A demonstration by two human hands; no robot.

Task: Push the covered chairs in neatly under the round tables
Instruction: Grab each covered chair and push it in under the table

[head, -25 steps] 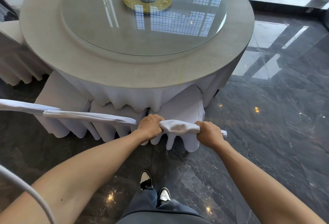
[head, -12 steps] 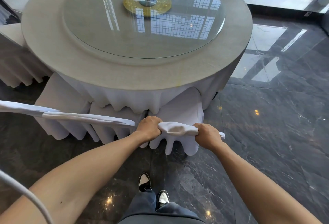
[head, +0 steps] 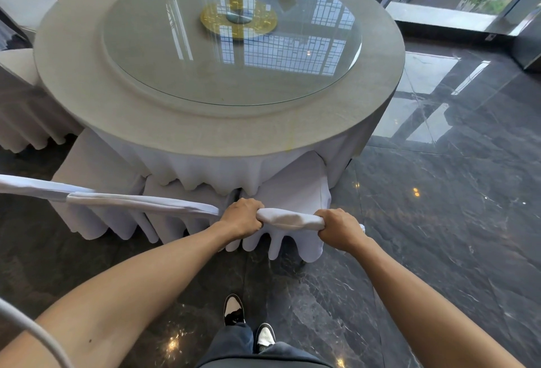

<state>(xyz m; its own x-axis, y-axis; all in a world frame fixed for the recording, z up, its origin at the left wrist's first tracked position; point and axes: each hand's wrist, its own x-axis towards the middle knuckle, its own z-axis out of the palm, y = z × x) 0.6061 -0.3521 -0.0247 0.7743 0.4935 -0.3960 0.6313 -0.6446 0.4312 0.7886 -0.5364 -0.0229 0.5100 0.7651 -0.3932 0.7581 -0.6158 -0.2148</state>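
The covered chair [head: 292,192] stands at the near edge of the round table [head: 205,130], its seat tucked partly beneath the hanging tablecloth [head: 210,168] and its top rail toward the person. Both hands are clamped on that rail: the left hand [head: 241,217] wraps its left end, the right hand [head: 339,228] its right end, knuckles up, with a stretch of bunched white cover showing between them. Just to the left, two more covered chairs [head: 96,189] sit side by side along the same edge, their backs forming a nearly level line that ends beside the left hand.

The cover is loose, soft cloth — it wrinkles under the grip and probably slides over the frame beneath, so a squeeze on fabric alone would slip. The stiff rail under it is the right place to hold, wide apart as now, so the chair can be steered straight. On the polished dark stone floor [head: 439,221] the legs should glide easily, and the chair looks light enough for a gentle shove. The skirt's scalloped hem hangs near the floor and could catch under a leg or a shoe [head: 234,309]. Judging by the neighbours, this chair needs only a little more travel — if any — to line up.
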